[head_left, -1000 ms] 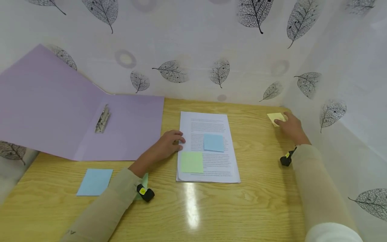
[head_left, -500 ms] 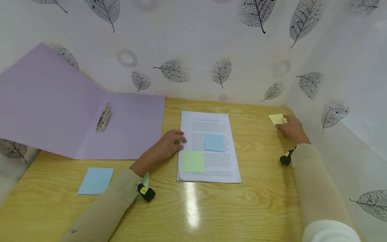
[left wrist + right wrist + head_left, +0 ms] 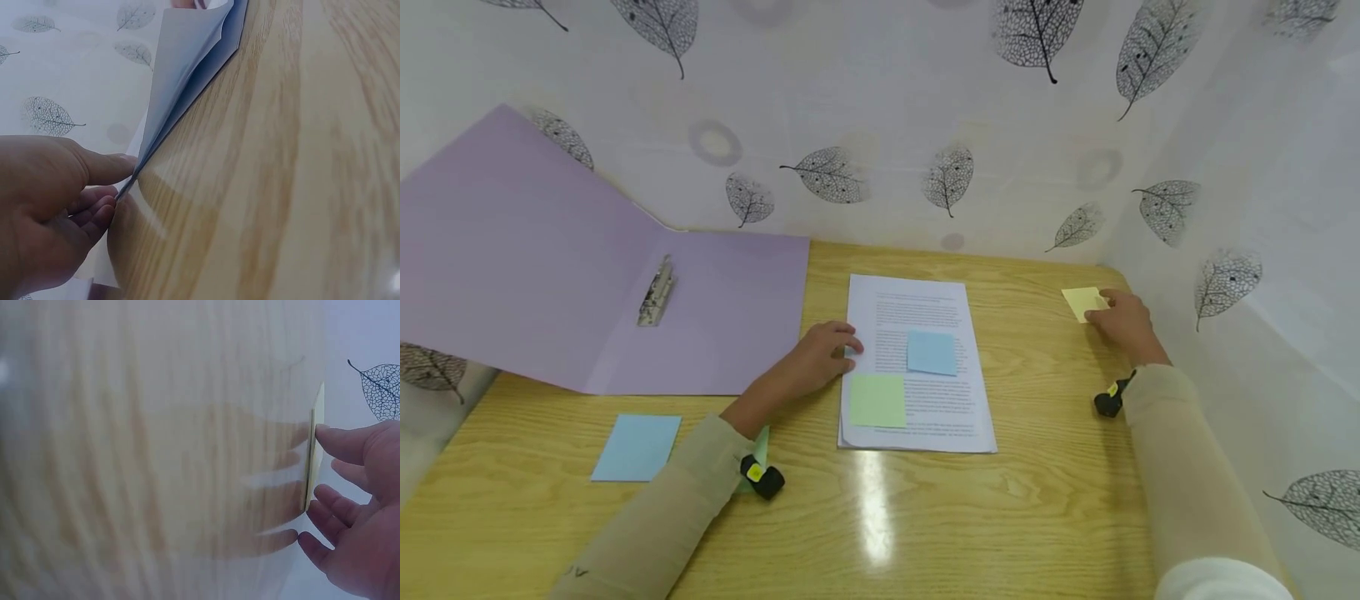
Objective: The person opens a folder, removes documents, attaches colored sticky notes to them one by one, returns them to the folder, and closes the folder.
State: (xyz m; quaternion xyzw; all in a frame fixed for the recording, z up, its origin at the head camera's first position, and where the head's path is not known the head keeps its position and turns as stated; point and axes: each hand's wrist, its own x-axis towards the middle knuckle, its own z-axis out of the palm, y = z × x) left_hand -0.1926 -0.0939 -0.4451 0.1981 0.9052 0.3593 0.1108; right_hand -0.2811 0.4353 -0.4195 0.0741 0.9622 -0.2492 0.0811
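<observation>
A stack of printed paper (image 3: pixel 917 304) lies mid-table, with a blue sticky note (image 3: pixel 932 353) and a green sticky note (image 3: pixel 878 401) on its top sheet. My left hand (image 3: pixel 811 362) pinches the stack's left edge between thumb and fingers; in the left wrist view the sheets (image 3: pixel 178 69) bow up beyond that pinch. Over at the far right corner, my right hand (image 3: pixel 1125 321) holds a small yellow sticky note pad (image 3: pixel 1081 302) by its right side. In the right wrist view the thumb and fingertips sit along the edge of the pad (image 3: pixel 319 409).
A purple folder (image 3: pixel 737 308) stands open at the left, its metal clip (image 3: pixel 657 293) showing. In front of it lies a blue sticky pad (image 3: pixel 637 447); a green one (image 3: pixel 761 448) is mostly hidden under the left sleeve. A leaf-print curtain (image 3: pixel 865 100) borders the wooden table.
My right thumb has shifted from the top of the yellow pad to its near edge, and the pad has moved slightly toward me. My left hand has stayed at the paper stack.
</observation>
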